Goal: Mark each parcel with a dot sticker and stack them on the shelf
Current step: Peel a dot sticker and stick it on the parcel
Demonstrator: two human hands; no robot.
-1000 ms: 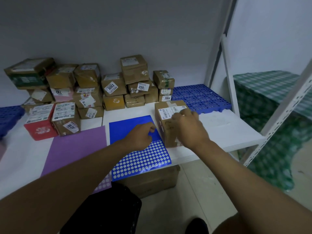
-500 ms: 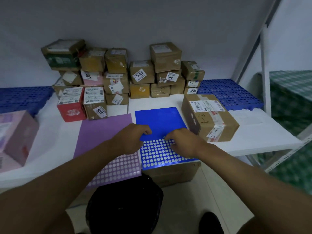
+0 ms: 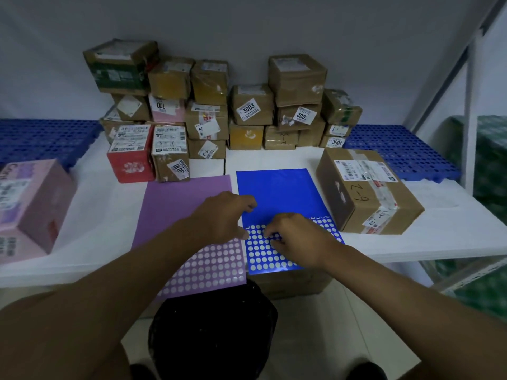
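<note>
Blue sticker sheet [image 3: 277, 193]: flat at the front edge of the white shelf [image 3: 428, 242], near end overhanging; far half bare, white dots left only toward the front. Left hand [image 3: 225, 215]: fingers bent down on the sheet's left edge, apparently pinning it so that a dot peels cleanly. Right hand [image 3: 297, 239]: fingertips curled onto the dot rows, seemingly picking at one; whether a dot is already pinched, I cannot tell. Brown parcel [image 3: 367, 193]: just beside the sheet's right edge, near the front, close for marking; no dot visible on it. Purple sticker sheet [image 3: 175, 204]: touching the blue sheet's left side, unused for now. Stacked parcels [image 3: 219, 111]: along the back edge, against the wall. Pink box [image 3: 30, 207]: near the left edge, well apart. Black bag [image 3: 214, 333]: on the floor below the front edge. Nothing blocks the short reach from sheet to parcel.
</note>
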